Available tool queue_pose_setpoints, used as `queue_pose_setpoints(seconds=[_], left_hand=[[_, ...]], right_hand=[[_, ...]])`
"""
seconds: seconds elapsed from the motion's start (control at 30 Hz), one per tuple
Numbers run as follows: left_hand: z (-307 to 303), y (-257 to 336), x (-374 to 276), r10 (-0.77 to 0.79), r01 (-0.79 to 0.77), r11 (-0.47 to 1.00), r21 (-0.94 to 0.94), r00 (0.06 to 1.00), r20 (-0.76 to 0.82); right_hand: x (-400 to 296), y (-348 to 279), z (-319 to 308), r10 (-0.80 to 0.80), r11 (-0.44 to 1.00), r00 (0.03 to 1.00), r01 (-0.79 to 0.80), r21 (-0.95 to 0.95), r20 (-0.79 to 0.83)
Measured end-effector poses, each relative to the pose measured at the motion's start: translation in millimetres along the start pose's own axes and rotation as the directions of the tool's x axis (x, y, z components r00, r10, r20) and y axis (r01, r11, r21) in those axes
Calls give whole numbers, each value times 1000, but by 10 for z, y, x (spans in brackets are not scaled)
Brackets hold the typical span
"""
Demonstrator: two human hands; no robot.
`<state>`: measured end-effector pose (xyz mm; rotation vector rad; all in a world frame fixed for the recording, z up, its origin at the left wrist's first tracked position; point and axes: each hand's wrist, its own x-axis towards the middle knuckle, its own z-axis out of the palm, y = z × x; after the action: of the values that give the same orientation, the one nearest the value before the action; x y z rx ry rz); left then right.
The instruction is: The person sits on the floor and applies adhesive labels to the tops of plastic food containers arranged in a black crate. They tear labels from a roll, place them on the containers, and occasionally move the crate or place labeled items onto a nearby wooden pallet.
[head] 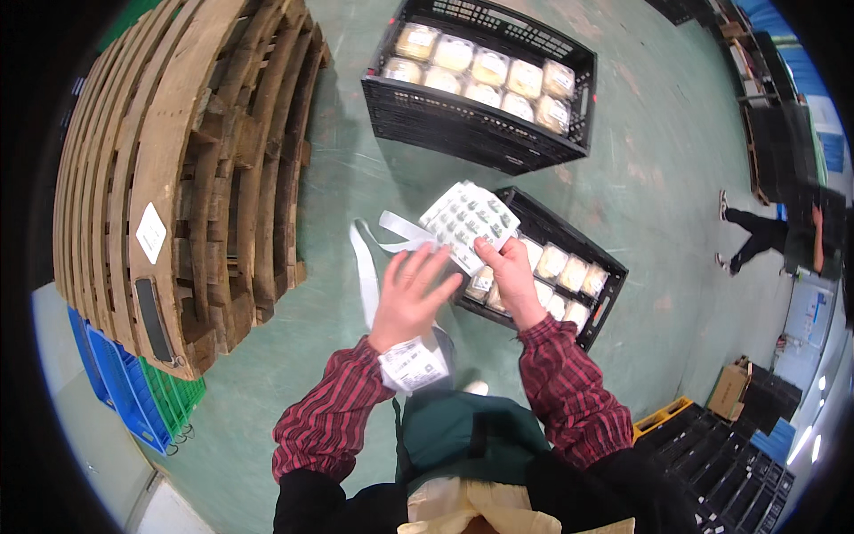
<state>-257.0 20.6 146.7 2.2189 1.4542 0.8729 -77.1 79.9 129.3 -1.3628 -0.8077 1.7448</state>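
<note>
My right hand (510, 277) grips a sheet of printed stickers (470, 220) by its lower right corner, thumb on top. Beside the sheet's lower left edge is my left hand (413, 290), fingers spread; whether it touches the sheet is unclear. White backing strips (365, 267) trail left of the sheet. A roll of printed labels (413, 366) sits around my left wrist. Beyond and partly under my right hand, a black plastic crate (607, 297) holds clear packs of pale food (552, 260). Farther ahead stands another black crate (467, 127) with two rows of labelled packs (490, 67).
Stacked wooden pallets (180, 153) stand at the left, with blue crates (120, 374) and a green crate (175, 400) below them. Black crates (720, 460) and a cardboard box (728, 392) are at the lower right. A person (760, 227) walks at the far right carrying something dark.
</note>
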Motion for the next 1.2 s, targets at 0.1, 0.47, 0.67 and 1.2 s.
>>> queue_pose_setpoints(seconds=[0.1,0.47,0.67,1.2], left_hand=[[-134,187,-65,-118,111,987,-114,992,-54],[849,1076,-131,-522,555,250,-794,768,372],[1682,1477,-427,-638,595,133,-793,664,390],[3433,852,-800,-577,605,167,-779,700,420]], right_hand=[[-99,3,-507,179,879,951,-40,-475,251],[-1146,-170,-1480,70,836,910,170,-522,410],[-1691,492,-2035,-203,875,979,193,-445,26],[-978,1925,-3131,-411,714,910,291,-637,-46]])
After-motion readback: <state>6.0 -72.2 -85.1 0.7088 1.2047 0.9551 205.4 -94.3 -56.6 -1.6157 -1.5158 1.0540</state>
